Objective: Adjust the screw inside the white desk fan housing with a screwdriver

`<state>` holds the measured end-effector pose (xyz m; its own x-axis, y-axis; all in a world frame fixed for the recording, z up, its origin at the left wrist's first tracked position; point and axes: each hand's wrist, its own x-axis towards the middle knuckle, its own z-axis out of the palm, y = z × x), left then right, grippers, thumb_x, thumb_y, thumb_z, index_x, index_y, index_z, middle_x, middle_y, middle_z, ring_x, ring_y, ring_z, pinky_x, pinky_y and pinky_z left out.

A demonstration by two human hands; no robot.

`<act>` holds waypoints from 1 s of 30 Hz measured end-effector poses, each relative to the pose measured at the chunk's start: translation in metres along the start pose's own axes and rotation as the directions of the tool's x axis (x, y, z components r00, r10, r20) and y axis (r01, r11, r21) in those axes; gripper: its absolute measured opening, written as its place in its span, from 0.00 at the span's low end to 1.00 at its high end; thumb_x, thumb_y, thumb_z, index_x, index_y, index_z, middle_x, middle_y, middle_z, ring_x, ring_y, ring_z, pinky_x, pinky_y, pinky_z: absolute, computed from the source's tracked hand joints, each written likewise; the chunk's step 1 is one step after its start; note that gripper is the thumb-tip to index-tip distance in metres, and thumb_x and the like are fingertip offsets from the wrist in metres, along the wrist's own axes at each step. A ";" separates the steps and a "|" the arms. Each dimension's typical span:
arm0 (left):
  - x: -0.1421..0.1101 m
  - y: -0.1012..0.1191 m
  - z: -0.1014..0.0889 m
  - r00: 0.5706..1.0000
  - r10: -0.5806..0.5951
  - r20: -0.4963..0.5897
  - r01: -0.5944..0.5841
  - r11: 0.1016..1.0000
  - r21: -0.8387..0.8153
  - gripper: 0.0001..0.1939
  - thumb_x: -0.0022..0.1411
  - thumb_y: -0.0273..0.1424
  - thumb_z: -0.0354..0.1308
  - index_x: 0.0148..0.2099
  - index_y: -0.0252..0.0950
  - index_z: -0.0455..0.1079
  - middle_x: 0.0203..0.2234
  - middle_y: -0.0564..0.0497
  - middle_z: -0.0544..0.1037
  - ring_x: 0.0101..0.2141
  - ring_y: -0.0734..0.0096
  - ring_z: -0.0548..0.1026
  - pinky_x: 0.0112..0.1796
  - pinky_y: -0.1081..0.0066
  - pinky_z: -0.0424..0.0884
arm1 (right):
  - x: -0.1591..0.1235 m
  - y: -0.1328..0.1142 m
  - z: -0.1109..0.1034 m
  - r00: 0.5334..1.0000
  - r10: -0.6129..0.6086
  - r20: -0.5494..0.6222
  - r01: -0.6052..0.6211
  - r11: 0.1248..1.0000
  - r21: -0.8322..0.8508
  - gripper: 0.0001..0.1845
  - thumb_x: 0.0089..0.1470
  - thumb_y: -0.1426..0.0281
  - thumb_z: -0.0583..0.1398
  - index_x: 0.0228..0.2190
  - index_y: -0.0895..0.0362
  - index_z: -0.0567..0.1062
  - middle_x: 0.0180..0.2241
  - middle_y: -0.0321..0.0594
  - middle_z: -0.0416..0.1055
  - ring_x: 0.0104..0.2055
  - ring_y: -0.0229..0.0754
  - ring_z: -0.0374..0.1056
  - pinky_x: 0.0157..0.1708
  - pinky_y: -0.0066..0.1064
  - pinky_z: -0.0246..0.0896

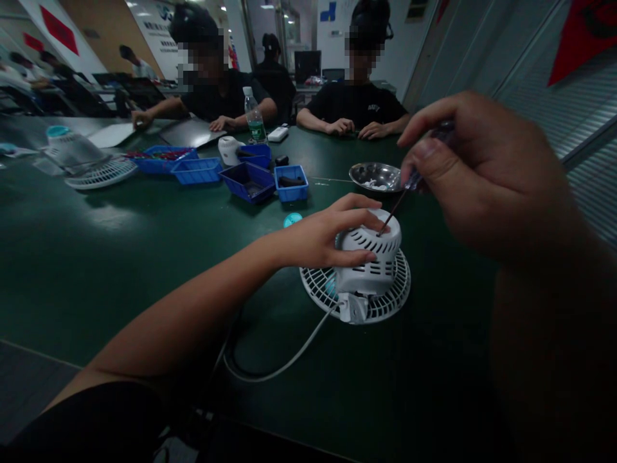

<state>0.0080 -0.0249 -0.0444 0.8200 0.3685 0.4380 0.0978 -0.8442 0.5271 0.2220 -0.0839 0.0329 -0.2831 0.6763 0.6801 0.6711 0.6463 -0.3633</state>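
Observation:
A white electric fan (369, 273) lies face down on the green table, its round grille underneath and its slotted motor housing on top. My left hand (332, 235) grips the housing from the left, thumb along the near side and fingers over the top. Between the fingers and thumb of my right hand (482, 173) is a screwdriver (396, 209) with a clear handle. Its shaft slants down to a hole in the housing top; the tip is hidden there. A white cord (294, 357) curves from the fan toward the table's near side.
Beyond the fan stand a metal bowl (359, 172) with small white parts and several blue bins (197, 172). A bottle (254, 119) is farther back. Another fan (80, 157) lies at left. Two people (361, 106) sit across the table.

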 end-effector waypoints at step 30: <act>0.000 -0.002 0.001 1.000 0.010 0.007 -0.010 1.000 0.001 0.24 0.67 0.45 0.64 0.60 0.38 0.75 0.66 0.38 0.66 0.67 0.49 0.68 0.68 0.53 0.67 | 0.005 0.006 0.010 0.972 -0.231 -0.046 0.234 0.968 0.087 0.08 0.65 0.75 0.58 0.44 0.54 0.74 0.40 0.33 0.72 0.32 0.29 0.73 0.27 0.26 0.65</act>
<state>0.0086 -0.0237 -0.0459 0.8252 0.3568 0.4379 0.0902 -0.8485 0.5215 0.2180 -0.0730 0.0271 -0.3985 0.4914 0.7744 0.5240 0.8149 -0.2475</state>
